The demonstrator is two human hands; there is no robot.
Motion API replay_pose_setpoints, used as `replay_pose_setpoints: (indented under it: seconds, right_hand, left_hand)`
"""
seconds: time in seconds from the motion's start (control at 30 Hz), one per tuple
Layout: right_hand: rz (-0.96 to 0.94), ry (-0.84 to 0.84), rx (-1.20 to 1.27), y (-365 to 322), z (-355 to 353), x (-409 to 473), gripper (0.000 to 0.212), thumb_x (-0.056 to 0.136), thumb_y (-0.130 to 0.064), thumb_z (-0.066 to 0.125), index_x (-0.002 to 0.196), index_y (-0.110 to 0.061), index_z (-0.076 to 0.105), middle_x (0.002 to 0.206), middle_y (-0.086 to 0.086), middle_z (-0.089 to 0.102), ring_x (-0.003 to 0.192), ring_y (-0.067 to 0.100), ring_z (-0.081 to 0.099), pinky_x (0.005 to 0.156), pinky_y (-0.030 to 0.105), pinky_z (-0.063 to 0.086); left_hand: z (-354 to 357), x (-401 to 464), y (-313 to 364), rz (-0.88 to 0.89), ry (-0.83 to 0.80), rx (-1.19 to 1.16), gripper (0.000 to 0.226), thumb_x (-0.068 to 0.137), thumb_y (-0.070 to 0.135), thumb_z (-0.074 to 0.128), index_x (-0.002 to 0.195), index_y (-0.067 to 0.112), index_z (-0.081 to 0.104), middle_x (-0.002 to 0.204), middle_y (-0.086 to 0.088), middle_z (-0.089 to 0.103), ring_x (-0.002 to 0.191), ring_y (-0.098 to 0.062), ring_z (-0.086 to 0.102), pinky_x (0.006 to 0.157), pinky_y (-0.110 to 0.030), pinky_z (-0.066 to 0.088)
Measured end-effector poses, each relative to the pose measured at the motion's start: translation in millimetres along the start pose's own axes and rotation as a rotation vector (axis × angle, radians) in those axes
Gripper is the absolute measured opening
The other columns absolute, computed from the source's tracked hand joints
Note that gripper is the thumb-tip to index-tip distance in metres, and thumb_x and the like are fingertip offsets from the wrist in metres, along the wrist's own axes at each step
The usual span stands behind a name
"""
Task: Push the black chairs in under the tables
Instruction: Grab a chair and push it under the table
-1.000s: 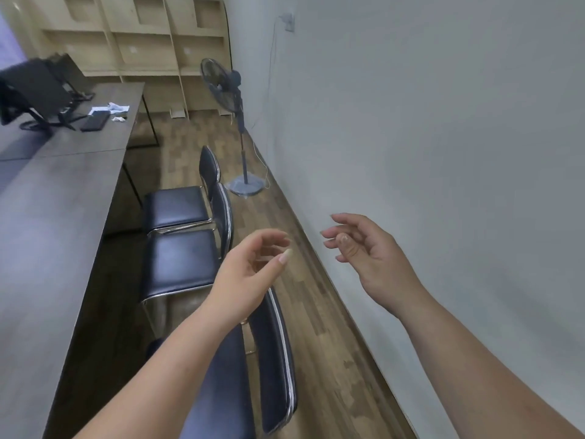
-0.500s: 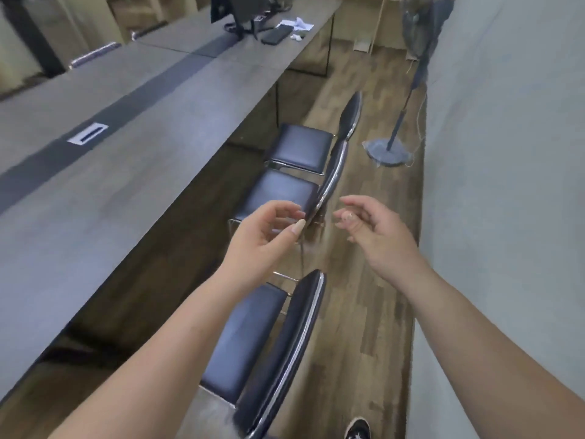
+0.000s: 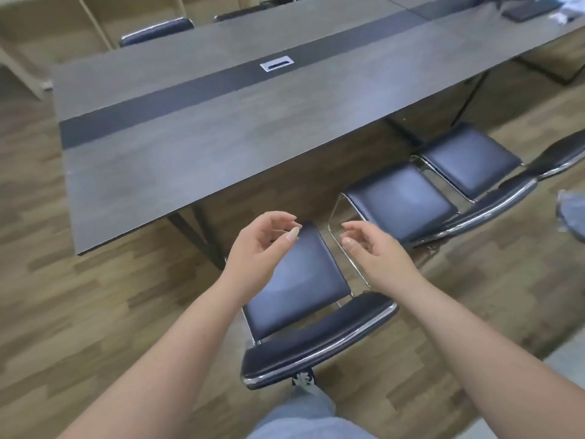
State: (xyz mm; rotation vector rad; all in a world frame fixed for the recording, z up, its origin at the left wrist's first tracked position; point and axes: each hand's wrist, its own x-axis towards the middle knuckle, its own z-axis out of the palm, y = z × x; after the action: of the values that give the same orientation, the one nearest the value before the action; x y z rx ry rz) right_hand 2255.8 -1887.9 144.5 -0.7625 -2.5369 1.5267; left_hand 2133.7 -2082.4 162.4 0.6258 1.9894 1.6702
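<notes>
Three black chairs with chrome frames stand along the near side of a long dark grey table (image 3: pixel 196 147). The nearest chair (image 3: pixel 300 280) is right in front of me, its seat out from the table edge and its backrest (image 3: pixel 316 340) closest to me. My left hand (image 3: pixel 256 248) hovers over the seat's left part, fingers curled and apart, holding nothing. My right hand (image 3: pixel 376 251) hovers just right of the seat, open and touching nothing. The second chair (image 3: pixel 402 201) and third chair (image 3: pixel 468 160) stand to the right, also out from the table.
More black chairs (image 3: pixel 155 30) stand at the table's far side. A cable box (image 3: pixel 276 63) sits in the table's dark centre strip. A keyboard (image 3: pixel 525 9) lies far right. Wood shelving stands at the back, a fan base (image 3: pixel 573 213) at right. My leg and shoe (image 3: pixel 304 378) are behind the nearest chair.
My view has swung left from along the wall to facing the table square on. Both hands stay raised and empty, now lower over the nearest chair's seat.
</notes>
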Motion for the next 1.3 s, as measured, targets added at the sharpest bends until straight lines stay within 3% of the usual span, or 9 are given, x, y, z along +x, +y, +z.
replay_pose_setpoints:
  seconds: [0.2,0.33,0.43,0.57,0.7,0.97,1.07,1.17,1.3]
  right_hand:
    - [0.097,-0.189,-0.150,35.5,24.6,24.4,0.028,0.094,-0.037,0.055,0.120,-0.030,0.056,0.102,-0.012,0.063,0.090,0.005,0.061,0.077,0.016,0.042]
    - [0.355,-0.323,-0.126,95.6,40.4,19.8,0.030,0.091,-0.040,0.055,0.115,-0.022,0.059,0.103,-0.002,0.067,0.082,0.016,0.069,0.082,0.035,0.054]
    - [0.611,-0.404,-0.030,140.1,40.0,11.4,0.028,0.096,-0.033,0.052,0.107,-0.008,0.059,0.093,0.006,0.064,0.063,0.017,0.059,0.058,0.031,0.050]
    - [0.819,-0.350,0.009,182.7,27.3,5.0,0.024,0.099,-0.027,0.050,0.096,-0.004,0.056,0.077,0.011,0.058,0.059,0.022,0.053,0.055,0.030,0.043]
    - [0.910,-0.345,0.013,210.7,24.5,5.3,0.031,0.100,-0.030,0.047,0.082,-0.006,0.054,0.068,0.009,0.057,0.056,0.020,0.052,0.052,0.027,0.041]
    - [0.941,-0.273,0.025,237.1,23.1,8.0,0.041,0.096,-0.035,0.053,0.063,-0.012,0.050,0.062,0.010,0.064,0.053,0.019,0.059,0.045,0.019,0.043]
    - [1.053,-0.318,0.045,241.8,16.2,-0.2,0.045,0.089,-0.049,0.060,0.070,-0.009,0.053,0.070,0.011,0.065,0.043,0.017,0.062,0.039,0.018,0.046]
    - [1.107,-0.360,0.128,248.2,15.2,-6.4,0.048,0.086,-0.053,0.061,0.094,-0.006,0.055,0.084,0.016,0.066,0.060,0.024,0.066,0.048,0.026,0.055]
    - [1.054,-0.340,0.379,251.8,25.4,-8.0,0.033,0.094,-0.037,0.057,0.110,-0.009,0.054,0.087,0.015,0.067,0.068,0.020,0.062,0.060,0.027,0.054]
  left_hand:
    - [8.6,-4.8,-47.5,-0.226,0.110,-0.018,0.012,0.094,0.025,0.064,0.104,0.021,0.067,0.105,-0.006,0.075,0.088,-0.015,0.072,0.082,-0.031,0.055]
    - [29.3,-32.3,-99.9,-0.696,0.326,-0.504,0.012,0.097,0.028,0.061,0.101,0.017,0.062,0.106,-0.010,0.069,0.079,-0.021,0.067,0.070,-0.030,0.055]
    - [41.7,-68.5,-147.6,-0.934,0.410,-0.594,0.021,0.096,0.033,0.061,0.105,0.014,0.062,0.113,-0.010,0.066,0.091,-0.026,0.065,0.083,-0.036,0.053]
    - [61.9,-118.8,-183.9,-1.128,0.520,-0.651,0.036,0.097,0.035,0.059,0.122,0.009,0.058,0.123,-0.010,0.064,0.107,-0.028,0.061,0.094,-0.039,0.048]
    - [72.9,-146.7,-211.5,-1.296,0.574,-0.602,0.033,0.093,0.040,0.064,0.104,0.008,0.066,0.115,-0.012,0.072,0.097,-0.026,0.067,0.097,-0.039,0.048]
    - [79.6,-145.5,-242.2,-1.322,0.766,-0.440,0.050,0.077,0.057,0.075,0.068,0.012,0.054,0.093,-0.011,0.074,0.084,-0.028,0.069,0.085,-0.037,0.053]
    - [76.7,-149.4,-244.3,-1.366,0.760,-0.392,0.061,0.068,0.064,0.079,0.084,0.007,0.064,0.093,-0.008,0.072,0.081,-0.028,0.069,0.078,-0.037,0.058]
    - [76.3,-152.5,-248.9,-1.318,0.815,-0.462,0.069,0.066,0.055,0.085,0.108,0.005,0.064,0.104,-0.013,0.071,0.088,-0.027,0.071,0.069,-0.036,0.060]
    - [80.1,-151.0,-256.0,-1.132,0.849,-0.736,0.056,0.084,0.033,0.078,0.127,0.005,0.058,0.119,-0.015,0.071,0.095,-0.029,0.073,0.082,-0.037,0.058]
